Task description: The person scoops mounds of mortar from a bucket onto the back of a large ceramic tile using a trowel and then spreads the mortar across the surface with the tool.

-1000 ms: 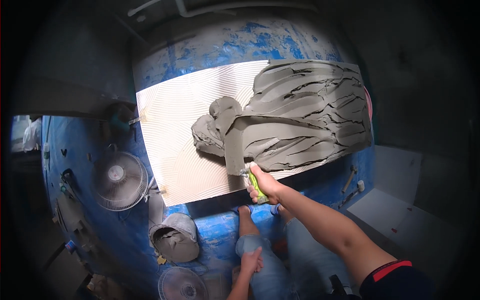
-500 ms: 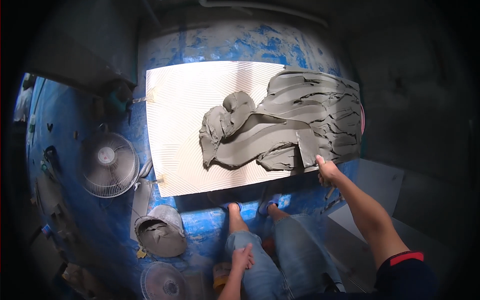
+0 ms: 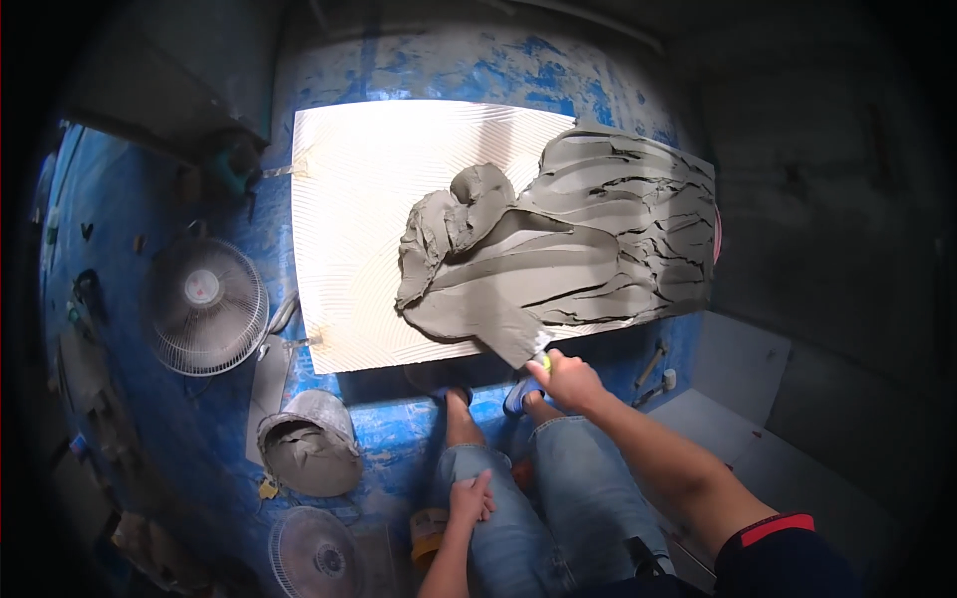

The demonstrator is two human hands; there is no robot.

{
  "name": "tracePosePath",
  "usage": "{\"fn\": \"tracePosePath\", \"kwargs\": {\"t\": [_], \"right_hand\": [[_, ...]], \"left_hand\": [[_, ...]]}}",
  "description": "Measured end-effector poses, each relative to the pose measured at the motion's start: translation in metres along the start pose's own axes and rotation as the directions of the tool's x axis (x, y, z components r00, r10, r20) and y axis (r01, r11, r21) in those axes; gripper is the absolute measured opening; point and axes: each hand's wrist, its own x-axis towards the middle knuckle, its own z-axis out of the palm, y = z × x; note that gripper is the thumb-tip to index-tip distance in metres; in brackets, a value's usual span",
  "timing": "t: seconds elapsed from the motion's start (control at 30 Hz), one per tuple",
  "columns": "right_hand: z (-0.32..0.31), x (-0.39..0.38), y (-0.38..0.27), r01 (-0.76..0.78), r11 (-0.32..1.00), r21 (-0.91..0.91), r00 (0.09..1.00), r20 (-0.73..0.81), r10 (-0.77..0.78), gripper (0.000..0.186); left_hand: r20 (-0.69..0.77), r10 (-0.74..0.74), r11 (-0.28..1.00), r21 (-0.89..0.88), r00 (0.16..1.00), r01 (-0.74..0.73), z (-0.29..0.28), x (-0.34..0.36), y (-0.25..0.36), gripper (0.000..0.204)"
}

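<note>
A large pale panel [image 3: 344, 229] with fine curved ridges lies flat before me. Thick grey mortar [image 3: 583, 254] covers its right part and runs in a smeared layer to the middle, ending in a lumpy heap. My right hand [image 3: 570, 384] grips the yellow-green handle of a wide putty knife [image 3: 510, 335]. Its blade is coated in grey and touches the mortar at the panel's near edge, left of my feet's right side. My left hand [image 3: 471, 498] rests on my left thigh, holding nothing, its fingers loosely stretched.
A bucket [image 3: 349, 424] of grey mortar stands at the lower left. One round fan [image 3: 204, 304] is left of the panel; another fan [image 3: 317, 553] stands nearer me. A yellowish tub [image 3: 429, 533] sits by my left leg. Grey boards [image 3: 738, 364] lie at the right on the blue-stained floor.
My right hand has swept the putty knife left along the near edge, smoothing the folded mortar there. The left hand stays on the thigh. The view has shifted slightly.
</note>
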Motion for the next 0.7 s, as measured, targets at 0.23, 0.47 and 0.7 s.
{"fn": "tracePosePath", "kwargs": {"t": [0.23, 0.47, 0.7], "right_hand": [[-0.001, -0.003, 0.11, -0.507, 0.107, 0.855, 0.804, 0.424, 0.417, 0.062], [0.09, -0.038, -0.099, -0.314, 0.426, 0.848, 0.939, 0.345, 0.006, 0.065], [0.031, -0.03, 0.025, -0.129, 0.991, 0.018, 0.992, 0.002, 0.129, 0.05]], "left_hand": [[0.005, -0.035, 0.999, -0.023, 0.999, 0.035, -0.008, -0.001, 0.004, 0.052], [0.012, -0.051, 0.998, 0.031, 0.999, 0.05, -0.008, 0.002, 0.003, 0.051], [-0.016, -0.119, 0.993, 0.009, 0.993, 0.119, -0.02, -0.002, 0.009, 0.051]]}}
